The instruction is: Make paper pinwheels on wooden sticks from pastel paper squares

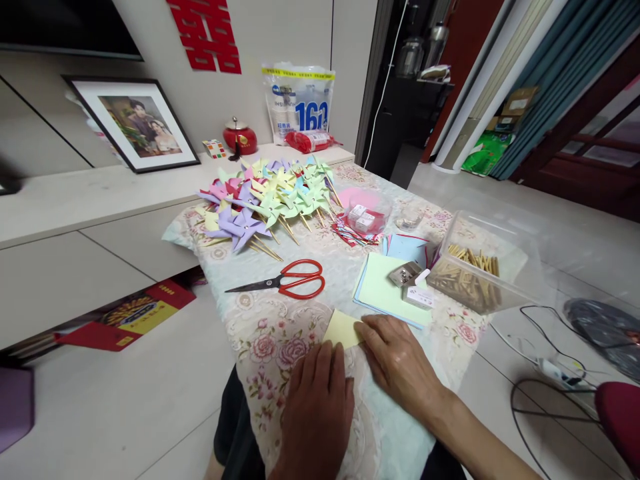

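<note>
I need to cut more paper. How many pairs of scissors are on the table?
1. The scissors, red-handled, lie on the tablecloth between the pinwheels and the hands, left of the paper stack. Others may be hidden under paper.

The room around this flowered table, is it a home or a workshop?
Most likely a home living room: a framed portrait photograph leans on a long pale sideboard, a red paper wall decoration hangs above, and pastel paper pinwheels cover the floral tablecloth.
</note>
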Available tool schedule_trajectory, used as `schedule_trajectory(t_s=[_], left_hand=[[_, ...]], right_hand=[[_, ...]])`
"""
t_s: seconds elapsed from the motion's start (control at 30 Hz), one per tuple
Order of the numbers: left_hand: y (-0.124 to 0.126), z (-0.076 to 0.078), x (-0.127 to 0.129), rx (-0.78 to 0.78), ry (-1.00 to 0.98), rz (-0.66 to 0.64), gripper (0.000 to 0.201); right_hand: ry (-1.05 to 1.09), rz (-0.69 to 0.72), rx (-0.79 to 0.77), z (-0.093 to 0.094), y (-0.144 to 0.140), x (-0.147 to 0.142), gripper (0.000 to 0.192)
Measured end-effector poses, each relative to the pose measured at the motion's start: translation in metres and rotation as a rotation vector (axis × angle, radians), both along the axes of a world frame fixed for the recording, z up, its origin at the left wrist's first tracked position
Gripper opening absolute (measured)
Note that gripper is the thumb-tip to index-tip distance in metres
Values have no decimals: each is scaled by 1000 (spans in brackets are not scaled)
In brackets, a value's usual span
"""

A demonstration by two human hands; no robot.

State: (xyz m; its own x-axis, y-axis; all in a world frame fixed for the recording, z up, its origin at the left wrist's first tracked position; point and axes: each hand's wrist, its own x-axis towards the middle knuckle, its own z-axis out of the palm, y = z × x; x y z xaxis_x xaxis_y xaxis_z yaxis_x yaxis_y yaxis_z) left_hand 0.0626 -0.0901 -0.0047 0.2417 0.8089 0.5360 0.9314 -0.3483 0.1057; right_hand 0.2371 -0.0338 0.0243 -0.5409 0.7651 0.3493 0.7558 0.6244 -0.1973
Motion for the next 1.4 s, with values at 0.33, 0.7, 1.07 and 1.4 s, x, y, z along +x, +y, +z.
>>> schedule_trajectory(t_s=[0.33, 0.7, 1.07, 1.4], left_hand=[[32, 6, -12, 109, 228, -148, 25], [40, 16, -19, 182, 315, -210, 22], [30, 18, -13, 206, 19, -105, 18], [23, 39, -4, 277, -223, -125, 18]], right_hand=[[8, 24, -51, 5, 4, 0, 17], [56, 6, -80, 3, 3, -1, 16], [163, 29, 142, 8, -1, -17, 16], [426, -3, 81, 14, -6, -20, 17]])
